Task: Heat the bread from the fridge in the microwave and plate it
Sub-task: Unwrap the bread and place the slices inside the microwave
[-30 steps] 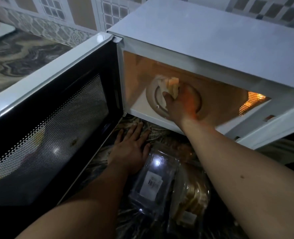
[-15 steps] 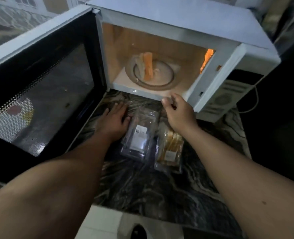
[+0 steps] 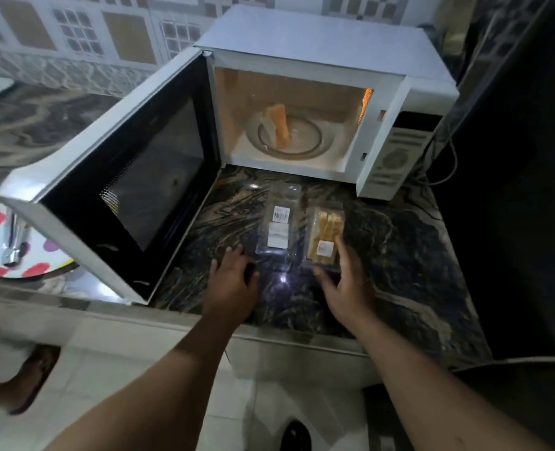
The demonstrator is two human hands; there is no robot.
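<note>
A dark marbled worktop [image 3: 400, 255] with a pale front edge runs along a tiled wall [image 3: 84, 37] patterned in tan squares and small grids. Below lies a light tiled floor [image 3: 269, 402]. The right side falls into deep shadow. A white cable [image 3: 452, 164] trails near the dark corner.

Bread slice [image 3: 280, 125] stands upright on the turntable [image 3: 315, 142] inside the open microwave [image 3: 318, 50]. In front of it, both hands [image 3: 234, 281] [image 3: 347, 281] flank a clear bread package [image 3: 323, 237] on the surface [image 3: 400, 255].
</note>
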